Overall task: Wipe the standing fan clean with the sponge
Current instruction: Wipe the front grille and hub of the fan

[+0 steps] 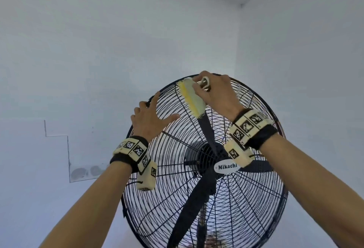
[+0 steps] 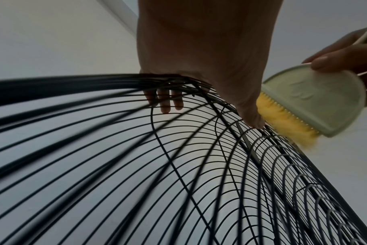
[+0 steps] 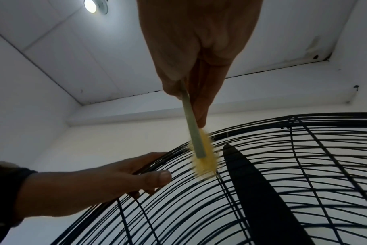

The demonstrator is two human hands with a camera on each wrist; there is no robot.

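A large black standing fan (image 1: 246, 198) with a wire cage and a white hub badge (image 1: 227, 167) fills the lower middle of the head view. My right hand (image 1: 208, 90) holds the sponge (image 1: 192, 98), a pale green plastic back with a yellow cleaning edge. That edge lies against the cage wires near the top rim. The sponge (image 2: 316, 97) is just right of my left thumb in the left wrist view. My left hand (image 1: 155, 115) grips the upper-left rim, fingers curled over behind it (image 2: 166, 102), thumb on the front wires. A black blade (image 3: 251, 182) sits inside the cage.
White walls meet in a corner behind the fan. A round ceiling lamp (image 3: 92, 5) shines overhead. The fan's pole (image 1: 202, 222) runs down behind the cage. A marked grey patch (image 1: 86, 173) is on the left wall.
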